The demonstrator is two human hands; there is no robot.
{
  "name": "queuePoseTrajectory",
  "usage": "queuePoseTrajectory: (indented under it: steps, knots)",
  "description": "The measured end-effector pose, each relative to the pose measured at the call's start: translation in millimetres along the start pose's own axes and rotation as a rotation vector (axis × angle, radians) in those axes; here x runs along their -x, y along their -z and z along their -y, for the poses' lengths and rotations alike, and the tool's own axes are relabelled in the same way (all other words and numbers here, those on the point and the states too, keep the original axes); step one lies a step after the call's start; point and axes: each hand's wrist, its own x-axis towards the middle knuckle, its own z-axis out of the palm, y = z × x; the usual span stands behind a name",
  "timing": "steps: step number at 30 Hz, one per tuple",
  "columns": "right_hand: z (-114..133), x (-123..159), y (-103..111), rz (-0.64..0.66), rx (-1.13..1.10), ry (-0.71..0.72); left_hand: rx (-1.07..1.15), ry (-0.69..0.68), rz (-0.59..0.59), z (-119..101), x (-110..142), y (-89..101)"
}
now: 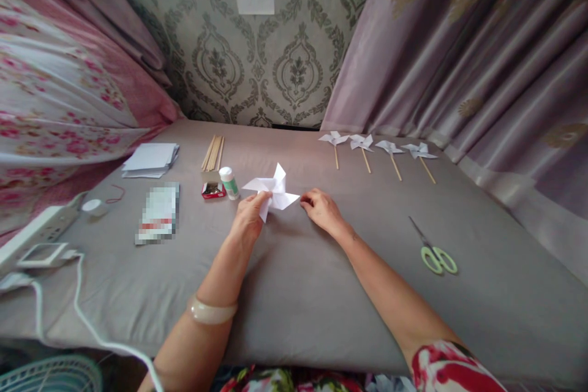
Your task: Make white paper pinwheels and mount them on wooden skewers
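Note:
A white folded-paper pinwheel head [277, 193] with pointed blades is pinched at its centre by my left hand [250, 215], thumb on top. No stick shows on it. Just right of a blade tip, my right hand [320, 211] is closed, thumb and fingertips together; anything between them is too small to make out. Close behind my left hand stands a white and green bottle [229, 184], beside a small red box [214, 190] of metal pieces.
Several wooden sticks [213, 154] lie at the back, left of several finished pinwheels [361, 142]. Green-handled scissors [438, 260] rest at right. At left are a paper stack [150, 160], a blurred packet [158, 213], a white cap [93, 208] and a power strip [43, 234] with cables.

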Motion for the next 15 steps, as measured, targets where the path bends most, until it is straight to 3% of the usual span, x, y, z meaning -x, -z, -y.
queuePoseTrajectory:
  steps: [15]
  knots:
    - [0, 11, 2, 0.0, 0.09, -0.022, 0.063, -0.003, 0.003, 4, 2, 0.8]
